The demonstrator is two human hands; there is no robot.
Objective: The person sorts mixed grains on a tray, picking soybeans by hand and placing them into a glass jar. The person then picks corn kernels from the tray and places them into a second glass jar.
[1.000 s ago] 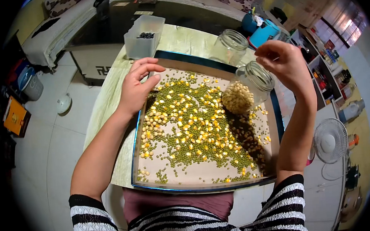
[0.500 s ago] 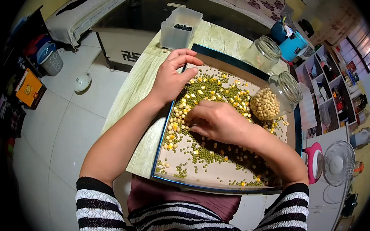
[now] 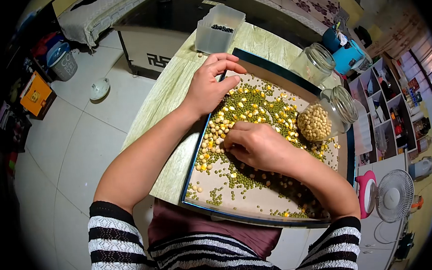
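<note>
A shallow box lid (image 3: 197, 178) with a dark blue rim holds green mung beans (image 3: 248, 181), yellow corn kernels and pale soybeans (image 3: 211, 144) mixed together. My left hand (image 3: 211, 85) rests at the lid's upper left edge, thumb and fingers apart with nothing between them. Over the middle left of the lid, beside the soybeans, is my right hand (image 3: 262, 144). Its fingers are curled down and pressed together among the beans; what they pinch is hidden. To its right a glass jar (image 3: 340, 106) lies tilted in the lid, with many soybeans (image 3: 315, 123) inside.
Beyond the lid stand a second glass jar (image 3: 311, 62) and a translucent plastic container (image 3: 211, 39) with black beans. The lid sits on a pale wood-patterned table (image 3: 152, 139). A white fan (image 3: 394, 196) is on the right; a bowl (image 3: 99, 88) is on the floor at left.
The whole view has shifted slightly to the right. My right hand's fingers are drawn closer together beside the soybeans. My left hand stays at the lid's edge.
</note>
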